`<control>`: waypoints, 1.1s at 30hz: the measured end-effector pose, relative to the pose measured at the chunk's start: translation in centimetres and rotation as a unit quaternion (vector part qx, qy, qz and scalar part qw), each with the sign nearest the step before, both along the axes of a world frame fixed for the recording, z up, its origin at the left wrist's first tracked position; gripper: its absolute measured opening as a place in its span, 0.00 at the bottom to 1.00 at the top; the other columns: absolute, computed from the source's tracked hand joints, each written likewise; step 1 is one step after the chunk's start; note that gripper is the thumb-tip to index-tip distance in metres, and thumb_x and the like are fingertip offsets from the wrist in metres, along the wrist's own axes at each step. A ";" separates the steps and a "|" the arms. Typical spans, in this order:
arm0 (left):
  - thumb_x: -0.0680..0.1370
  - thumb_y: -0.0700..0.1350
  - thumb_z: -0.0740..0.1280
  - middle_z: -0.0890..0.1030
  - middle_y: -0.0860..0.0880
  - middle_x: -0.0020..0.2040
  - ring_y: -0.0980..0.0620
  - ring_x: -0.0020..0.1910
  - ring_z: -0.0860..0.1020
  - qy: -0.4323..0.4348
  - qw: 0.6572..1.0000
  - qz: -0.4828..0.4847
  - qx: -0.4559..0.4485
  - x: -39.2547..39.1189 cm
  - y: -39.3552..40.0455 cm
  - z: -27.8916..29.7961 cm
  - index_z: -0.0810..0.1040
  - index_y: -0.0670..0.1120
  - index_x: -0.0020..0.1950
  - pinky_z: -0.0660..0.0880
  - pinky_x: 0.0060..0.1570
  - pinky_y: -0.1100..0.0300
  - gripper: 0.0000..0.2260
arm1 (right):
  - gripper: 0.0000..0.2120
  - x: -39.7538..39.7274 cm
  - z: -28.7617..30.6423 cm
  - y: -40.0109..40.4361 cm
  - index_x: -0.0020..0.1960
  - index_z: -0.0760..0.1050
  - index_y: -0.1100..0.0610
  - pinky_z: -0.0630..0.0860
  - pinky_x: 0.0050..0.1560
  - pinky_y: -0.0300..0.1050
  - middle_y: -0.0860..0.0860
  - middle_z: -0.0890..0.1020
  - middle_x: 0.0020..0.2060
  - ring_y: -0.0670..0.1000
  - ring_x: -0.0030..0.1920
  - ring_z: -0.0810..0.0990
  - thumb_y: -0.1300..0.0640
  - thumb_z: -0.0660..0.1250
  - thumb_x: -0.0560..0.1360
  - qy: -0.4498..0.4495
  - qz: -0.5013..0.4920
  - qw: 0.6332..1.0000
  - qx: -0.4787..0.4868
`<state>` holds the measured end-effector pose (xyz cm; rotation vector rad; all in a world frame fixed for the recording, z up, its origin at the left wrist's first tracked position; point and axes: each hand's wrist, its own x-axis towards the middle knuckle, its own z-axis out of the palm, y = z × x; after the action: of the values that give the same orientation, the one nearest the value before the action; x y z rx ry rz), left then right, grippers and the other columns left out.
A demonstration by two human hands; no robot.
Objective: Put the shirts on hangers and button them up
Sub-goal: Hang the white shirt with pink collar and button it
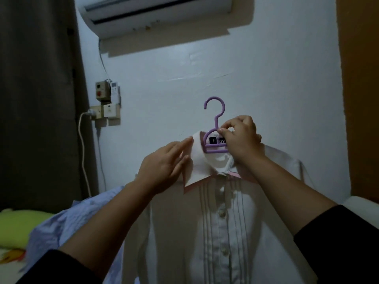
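Observation:
A white shirt [223,232] with pintucks and a buttoned front hangs on a purple hanger [214,119], held up before the wall. My right hand [241,140] pinches the hanger's upper frame just below the hook, at the back of the collar. My left hand [166,167] lies with straight fingers against the left side of the white collar [200,162], fingertips at its upper edge. A black label shows inside the collar. The hanger's shoulders are hidden under the shirt.
A light blue shirt [67,226] lies crumpled on the bed at lower left, beside a green pillow [18,226]. Wall switches, a socket and a cable [84,152] sit left of the shirt. An air conditioner [155,13] hangs above; a dark curtain [39,99] fills the left.

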<state>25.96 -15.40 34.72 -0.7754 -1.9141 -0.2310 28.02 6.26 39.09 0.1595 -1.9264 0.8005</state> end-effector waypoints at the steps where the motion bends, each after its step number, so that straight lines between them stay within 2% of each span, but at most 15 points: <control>1: 0.79 0.61 0.52 0.76 0.48 0.65 0.47 0.56 0.77 0.021 0.999 0.018 -0.024 -0.2 -0.7 -0.2 0.60 0.54 0.75 0.77 0.46 0.55 0.26 | 0.05 -0.2 0.1 -0.3 0.44 0.73 0.49 0.69 0.59 0.52 0.51 0.69 0.60 0.54 0.58 0.72 0.49 0.65 0.76 0.014 0.005 1.000 -0.003; 6: 0.70 0.70 0.60 0.73 0.46 0.67 0.44 0.56 0.78 0.058 0.989 0.095 -0.094 -0.5 -3.9 -0.4 0.60 0.50 0.76 0.80 0.44 0.51 0.40 | 0.06 -1.7 0.4 -2.6 0.41 0.73 0.49 0.69 0.59 0.55 0.52 0.69 0.58 0.55 0.60 0.68 0.52 0.68 0.74 0.053 0.055 0.997 -0.018; 9: 0.69 0.68 0.61 0.75 0.44 0.65 0.43 0.54 0.78 0.076 0.985 0.113 -0.104 -0.2 -5.7 -0.3 0.60 0.50 0.75 0.81 0.41 0.51 0.40 | 0.05 -2.9 0.3 -4.1 0.40 0.75 0.48 0.70 0.60 0.57 0.52 0.70 0.58 0.55 0.61 0.67 0.52 0.70 0.73 0.053 0.115 0.991 -0.044; 12: 0.69 0.69 0.62 0.75 0.44 0.63 0.44 0.53 0.78 0.105 0.978 0.143 -0.110 -0.1 -7.3 -0.1 0.62 0.50 0.74 0.79 0.40 0.54 0.39 | 0.03 -4.4 0.1 -5.8 0.41 0.76 0.49 0.72 0.59 0.59 0.51 0.74 0.55 0.55 0.59 0.71 0.53 0.69 0.74 0.042 0.172 0.983 -0.054; 14: 0.69 0.72 0.59 0.75 0.45 0.64 0.45 0.54 0.77 0.093 0.976 0.161 -0.109 0.0 -8.4 0.0 0.61 0.50 0.74 0.77 0.44 0.54 0.40 | 0.05 -5.2 -0.2 -7.1 0.41 0.75 0.49 0.72 0.56 0.61 0.49 0.79 0.49 0.56 0.54 0.75 0.49 0.66 0.74 0.027 0.195 0.979 -0.057; 16: 0.71 0.75 0.51 0.74 0.46 0.67 0.45 0.58 0.74 0.066 0.981 0.162 -0.084 0.2 -9.0 0.4 0.61 0.51 0.75 0.72 0.52 0.52 0.40 | 0.07 -6.0 -0.6 -8.6 0.43 0.75 0.46 0.74 0.53 0.62 0.47 0.80 0.44 0.56 0.50 0.77 0.44 0.63 0.71 0.006 0.222 0.972 -0.081; 18: 0.73 0.73 0.48 0.73 0.47 0.69 0.46 0.62 0.73 0.035 0.988 0.144 -0.039 0.6 -8.5 1.2 0.60 0.52 0.76 0.67 0.57 0.52 0.38 | 0.09 -7.3 -0.8 -10.1 0.43 0.75 0.43 0.76 0.50 0.59 0.48 0.80 0.44 0.57 0.50 0.77 0.39 0.62 0.69 -0.024 0.232 0.968 -0.091; 19: 0.74 0.72 0.50 0.72 0.47 0.69 0.47 0.63 0.73 0.015 0.990 0.138 -0.018 0.6 -8.0 1.7 0.59 0.52 0.76 0.68 0.58 0.53 0.37 | 0.09 -7.8 -0.8 -10.8 0.41 0.75 0.43 0.75 0.49 0.55 0.48 0.80 0.45 0.57 0.50 0.76 0.38 0.62 0.69 -0.038 0.234 0.968 -0.084; 21: 0.74 0.67 0.60 0.70 0.48 0.71 0.48 0.63 0.73 -0.025 0.986 0.165 -0.016 0.1 -7.3 2.7 0.54 0.52 0.78 0.71 0.57 0.56 0.37 | 0.09 -8.5 -0.7 -12.2 0.38 0.75 0.43 0.66 0.46 0.47 0.47 0.80 0.46 0.56 0.52 0.75 0.39 0.64 0.71 -0.053 0.232 0.970 -0.048; 23: 0.73 0.62 0.68 0.68 0.49 0.72 0.49 0.63 0.73 -0.035 0.972 0.224 -0.059 -0.6 -7.2 2.9 0.47 0.53 0.78 0.73 0.56 0.58 0.42 | 0.07 -8.6 -0.5 -13.6 0.39 0.76 0.44 0.59 0.47 0.46 0.46 0.81 0.45 0.53 0.53 0.75 0.43 0.65 0.74 -0.047 0.242 0.969 -0.021; 24: 0.72 0.59 0.70 0.68 0.49 0.72 0.48 0.63 0.73 -0.030 0.967 0.244 -0.074 -0.9 -7.4 2.9 0.46 0.53 0.79 0.73 0.56 0.57 0.44 | 0.07 -8.6 -0.4 -14.1 0.40 0.77 0.44 0.59 0.48 0.46 0.45 0.81 0.44 0.52 0.53 0.75 0.45 0.65 0.75 -0.043 0.251 0.967 -0.017; 26: 0.72 0.54 0.73 0.73 0.45 0.67 0.45 0.58 0.77 0.001 0.962 0.262 -0.078 -1.6 -8.1 2.5 0.52 0.49 0.78 0.76 0.51 0.54 0.43 | 0.05 -8.5 -0.3 -15.0 0.41 0.77 0.45 0.65 0.53 0.48 0.44 0.82 0.43 0.51 0.52 0.77 0.47 0.66 0.75 -0.038 0.279 0.959 -0.020; 29: 0.67 0.48 0.78 0.81 0.42 0.53 0.44 0.42 0.81 0.067 0.968 0.235 -0.056 -2.2 -9.5 2.1 0.67 0.44 0.73 0.80 0.34 0.54 0.38 | 0.03 -8.7 -0.2 -15.5 0.44 0.79 0.47 0.74 0.58 0.57 0.45 0.82 0.42 0.50 0.49 0.80 0.50 0.67 0.75 -0.031 0.351 0.936 -0.024; 31: 0.68 0.49 0.77 0.81 0.43 0.51 0.46 0.41 0.80 0.076 0.969 0.232 -0.042 -2.4 -10.4 2.1 0.70 0.45 0.72 0.79 0.33 0.56 0.35 | 0.11 -9.0 0.2 -15.2 0.55 0.79 0.51 0.74 0.60 0.57 0.48 0.82 0.49 0.51 0.53 0.79 0.48 0.66 0.76 -0.043 0.360 0.932 -0.026; 33: 0.70 0.51 0.75 0.80 0.45 0.53 0.48 0.44 0.79 0.065 0.966 0.251 -0.004 -2.3 -11.1 2.3 0.68 0.49 0.72 0.77 0.38 0.57 0.33 | 0.20 -9.5 0.6 -14.2 0.63 0.76 0.53 0.69 0.65 0.58 0.51 0.80 0.59 0.53 0.60 0.76 0.44 0.64 0.75 -0.099 0.329 0.939 -0.005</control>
<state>23.66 -26.54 37.03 -0.2815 -1.9173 0.1378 18.54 -7.99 39.72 0.7748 -2.0732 1.3017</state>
